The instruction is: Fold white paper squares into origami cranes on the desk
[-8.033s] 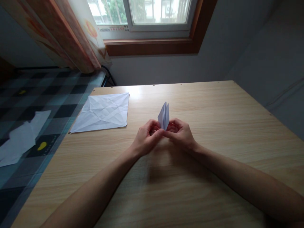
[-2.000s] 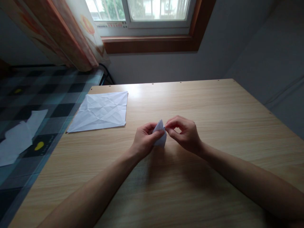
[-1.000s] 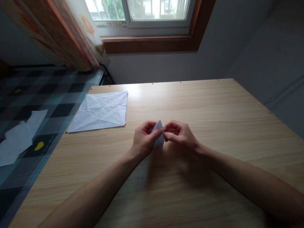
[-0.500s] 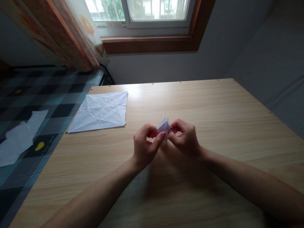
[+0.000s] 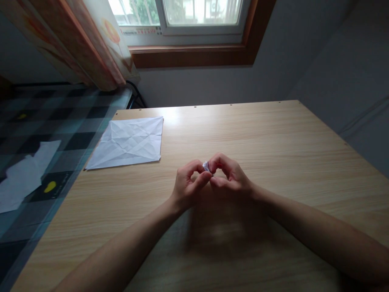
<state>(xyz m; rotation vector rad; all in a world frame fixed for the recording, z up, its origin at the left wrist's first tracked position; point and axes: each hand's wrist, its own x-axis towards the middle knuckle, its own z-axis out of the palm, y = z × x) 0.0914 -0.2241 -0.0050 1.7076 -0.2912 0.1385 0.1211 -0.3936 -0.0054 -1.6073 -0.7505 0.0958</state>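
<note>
Left hand [image 5: 188,185] and right hand [image 5: 233,175] pinching folded white paper [image 5: 206,166]; creased sheet [image 5: 132,142] on wood-grain table [image 5: 273,142].

One window [image 5: 200,12], pale-framed, set in red-brown wooden trim [image 5: 194,56]; daylight enters, and blurred greenery [image 5: 145,11] shows outside. One curtain [image 5: 75,40], orange and cream, tulip print, hangs at left. Grey walls [image 5: 319,61], mostly in shadow. One table [image 5: 273,162], pale wood grain, glare near its far edge. One dark checked cloth [image 5: 85,113] spreads alongside, at left.
</note>
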